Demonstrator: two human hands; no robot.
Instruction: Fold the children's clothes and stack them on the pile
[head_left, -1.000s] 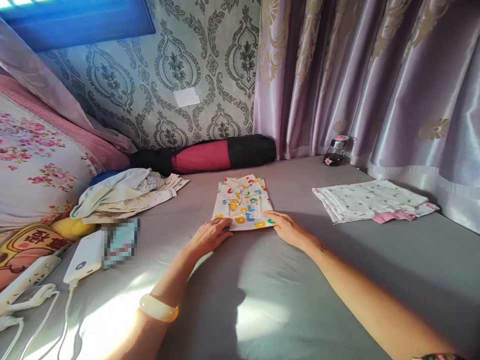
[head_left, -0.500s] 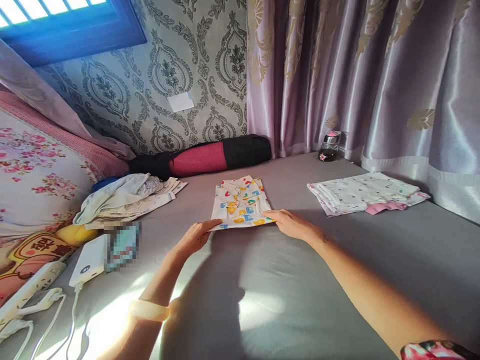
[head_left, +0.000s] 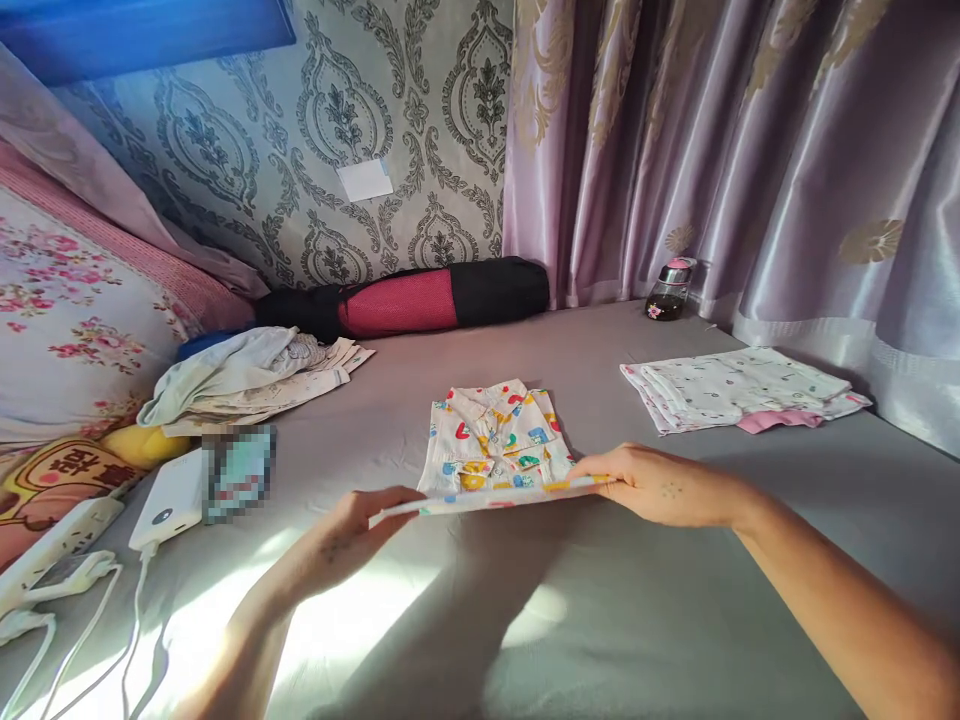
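A small folded garment (head_left: 495,440), white with bright letter prints, hangs just above the grey bed sheet (head_left: 600,620) at the centre. My left hand (head_left: 341,540) pinches its near left corner. My right hand (head_left: 652,485) grips the near right corner. Both hands hold the near edge raised off the sheet while the far part slopes down toward the bed.
A folded stack of pale printed cloths (head_left: 739,395) lies at the right by the lilac curtain. A loose heap of clothes (head_left: 240,380) lies left, a red and black roll (head_left: 405,300) by the wall. A power bank (head_left: 169,500), cables and a small bottle (head_left: 670,290) are around.
Both hands went from resting flat at the garment's near edge to gripping its corners. They lifted it and drew it toward me.
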